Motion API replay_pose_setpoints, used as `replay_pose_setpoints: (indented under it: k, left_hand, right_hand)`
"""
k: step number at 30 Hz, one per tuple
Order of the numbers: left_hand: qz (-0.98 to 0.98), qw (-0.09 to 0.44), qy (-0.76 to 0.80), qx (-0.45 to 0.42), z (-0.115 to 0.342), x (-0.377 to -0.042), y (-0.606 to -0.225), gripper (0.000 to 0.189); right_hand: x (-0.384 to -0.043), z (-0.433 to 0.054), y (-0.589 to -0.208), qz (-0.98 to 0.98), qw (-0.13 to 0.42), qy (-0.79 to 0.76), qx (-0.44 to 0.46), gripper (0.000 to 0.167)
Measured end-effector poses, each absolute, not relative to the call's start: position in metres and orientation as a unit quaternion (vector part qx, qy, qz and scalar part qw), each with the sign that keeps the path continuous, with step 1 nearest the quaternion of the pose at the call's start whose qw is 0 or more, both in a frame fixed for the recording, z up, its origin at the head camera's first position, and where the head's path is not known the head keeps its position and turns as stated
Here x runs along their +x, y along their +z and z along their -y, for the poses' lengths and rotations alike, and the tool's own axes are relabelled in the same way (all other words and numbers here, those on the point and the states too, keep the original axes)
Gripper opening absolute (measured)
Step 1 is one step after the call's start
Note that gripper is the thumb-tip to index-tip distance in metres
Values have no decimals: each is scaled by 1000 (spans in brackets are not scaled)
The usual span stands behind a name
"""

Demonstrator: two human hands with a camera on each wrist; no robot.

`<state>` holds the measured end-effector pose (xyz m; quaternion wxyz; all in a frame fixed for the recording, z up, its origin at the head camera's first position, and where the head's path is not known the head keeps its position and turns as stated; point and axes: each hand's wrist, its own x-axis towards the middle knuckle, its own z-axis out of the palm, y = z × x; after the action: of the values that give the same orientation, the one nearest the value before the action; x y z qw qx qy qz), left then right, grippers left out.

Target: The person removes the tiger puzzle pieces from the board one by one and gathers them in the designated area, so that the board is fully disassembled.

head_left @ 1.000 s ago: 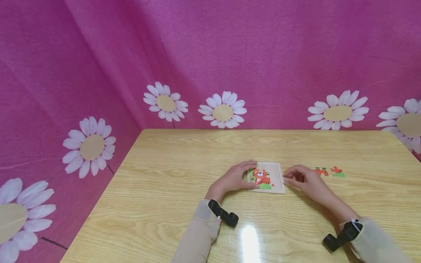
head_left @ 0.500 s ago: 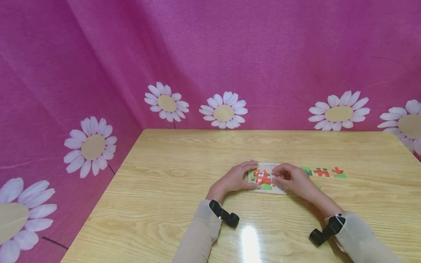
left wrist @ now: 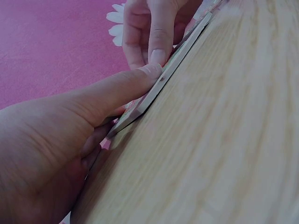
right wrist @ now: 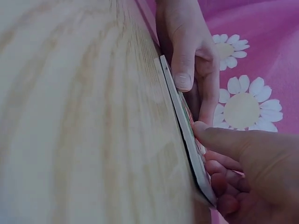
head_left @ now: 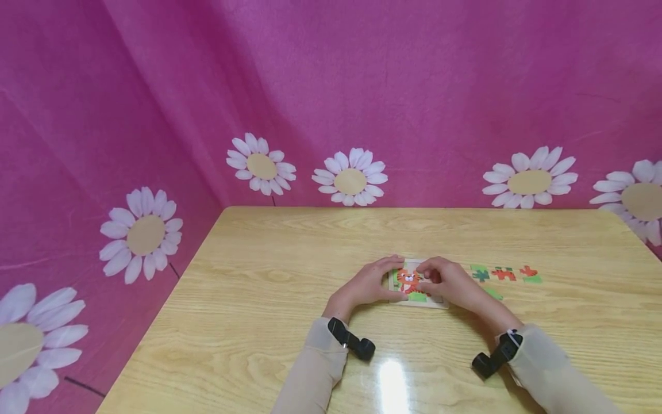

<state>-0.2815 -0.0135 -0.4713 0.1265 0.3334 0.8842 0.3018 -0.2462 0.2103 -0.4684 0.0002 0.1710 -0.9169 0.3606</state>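
Observation:
A small square jigsaw tray (head_left: pixel 433 305) with a pale wooden rim lies on the table, holding a partly assembled orange tiger on green. My left hand (head_left: pixel 366 283) grips its left side, thumb along the near edge and fingers at the far edge. Over the tray's right half, my right hand (head_left: pixel 453 283) reaches in with bent fingers, thumb and index pinching at a puzzle piece beside the tiger; the piece is mostly hidden by them. In the right wrist view, the left thumb (right wrist: pixel 183 80) lies on the tray's rim, and the right thumb (right wrist: pixel 205 129) presses at the picture.
Loose puzzle pieces lie right of the tray: a green one (head_left: pixel 480 273), an orange one (head_left: pixel 503 274), an orange-and-green one (head_left: pixel 530 274) and a light green one (head_left: pixel 493 294) partly behind the right hand. A pink flowered curtain (head_left: pixel 424 86) hangs behind the wooden table (head_left: pixel 279 259).
My right hand has moved left from beside the tray to over its right half, uncovering the loose pieces behind it. The left hand keeps its place on the tray.

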Motion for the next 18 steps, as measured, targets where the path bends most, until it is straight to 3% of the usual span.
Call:
replay_pose_setpoints:
  k: [11,18]
  left_hand:
    - [-882,122,305,337,14,-280,-469,70]
    - [-882,123,306,337,14,-280,-470,71]
  right_hand:
    - [-256,-206,-457,897,-86,392,186,27]
    - [-254,-205,-457,897,-90,392,182,27]
